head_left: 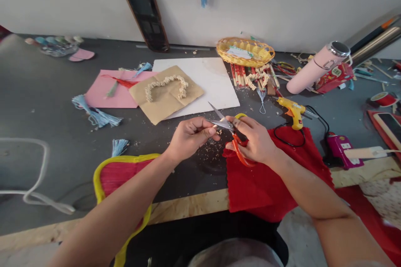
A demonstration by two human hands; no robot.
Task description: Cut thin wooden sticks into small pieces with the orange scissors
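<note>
My right hand (pixel 255 139) grips a pair of scissors (pixel 239 152) with orange handles, its blades parted and pointing up and to the left. Close beside the blades, my left hand (pixel 192 135) pinches a thin pale stick (pixel 214 126), mostly hidden by the fingers. The lower blade lies across the stick near the fingertips. Small pale shavings (pixel 214 152) are scattered on the dark tabletop below both hands. Beyond them, a curved string of cream-coloured pieces (pixel 166 84) rests on a sheet of brown paper (pixel 175 106).
Red cloth (pixel 260 187) lies under my right forearm. A yellow glue gun (pixel 293 110), pink flask (pixel 316 71) and purple power adapter (pixel 343 146) stand to the right. At the back are a wicker basket (pixel 265 54) and a leaning phone (pixel 147 16). Blue tassels (pixel 97 112) lie left.
</note>
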